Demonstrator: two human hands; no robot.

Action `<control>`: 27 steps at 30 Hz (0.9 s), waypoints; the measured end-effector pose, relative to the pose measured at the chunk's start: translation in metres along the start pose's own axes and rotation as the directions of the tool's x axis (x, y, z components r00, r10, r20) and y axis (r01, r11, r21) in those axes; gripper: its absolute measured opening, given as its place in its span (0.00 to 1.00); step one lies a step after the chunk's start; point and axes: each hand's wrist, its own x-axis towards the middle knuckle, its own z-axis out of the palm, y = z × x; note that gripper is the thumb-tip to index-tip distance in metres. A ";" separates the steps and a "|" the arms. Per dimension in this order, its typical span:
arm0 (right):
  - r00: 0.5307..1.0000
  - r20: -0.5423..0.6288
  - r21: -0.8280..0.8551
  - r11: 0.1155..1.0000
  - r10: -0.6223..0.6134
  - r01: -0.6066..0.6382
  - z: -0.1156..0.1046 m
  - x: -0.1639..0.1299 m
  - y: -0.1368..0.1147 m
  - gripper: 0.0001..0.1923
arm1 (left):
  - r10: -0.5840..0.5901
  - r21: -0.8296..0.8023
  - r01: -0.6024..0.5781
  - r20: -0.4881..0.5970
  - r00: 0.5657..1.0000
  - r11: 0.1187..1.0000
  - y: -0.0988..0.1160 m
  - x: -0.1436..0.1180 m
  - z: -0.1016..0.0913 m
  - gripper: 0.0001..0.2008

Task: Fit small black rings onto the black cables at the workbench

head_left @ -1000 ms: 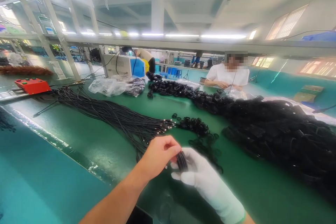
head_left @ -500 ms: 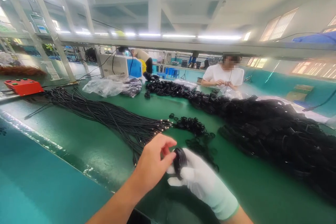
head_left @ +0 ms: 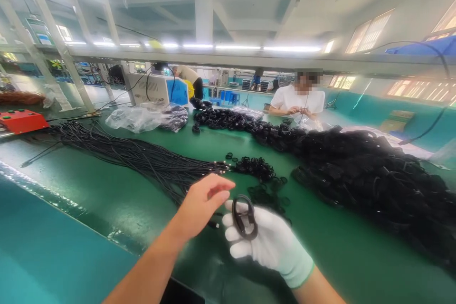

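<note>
A small coil of black cable [head_left: 253,231] rests in my gloved right hand [head_left: 270,242], against its palm and white fingers. My bare left hand [head_left: 203,204] is just left of the coil, thumb and forefinger apart, with nothing visible between them. Beyond that hand, a long bundle of straight black cables [head_left: 142,154] lies on the green table [head_left: 92,194], its metal plug ends toward the middle. One loose cable end [head_left: 213,224] shows beneath the left hand. Small black rings [head_left: 254,168] are heaped past the right hand.
A large mound of coiled black cables [head_left: 370,175] covers the right side. Clear plastic bags [head_left: 135,118] and a white-and-blue machine [head_left: 156,89] stand at the back. A red control box [head_left: 23,121] is at far left. A person in white [head_left: 297,99] sits opposite.
My left hand has drawn back left from the coil. My right hand has turned its palm up, so the coil now shows as an open loop. The view has shifted slightly.
</note>
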 end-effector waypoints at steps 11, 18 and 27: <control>0.985 -0.133 -0.341 0.938 -0.109 0.058 -0.003 0.009 0.003 0.18 | -0.102 -0.152 0.155 0.312 0.945 0.976 -0.019 0.005 -0.002 0.18; 0.950 -0.232 -0.485 0.872 -0.207 0.071 -0.009 0.005 0.002 0.21 | -0.169 -0.158 0.167 -0.001 0.986 0.973 -0.019 0.002 -0.001 0.15; 0.451 -0.318 -0.746 -0.073 -0.834 -0.661 -0.053 -0.034 -0.126 0.28 | -0.149 0.197 0.192 -0.212 0.966 0.961 -0.052 -0.004 -0.014 0.17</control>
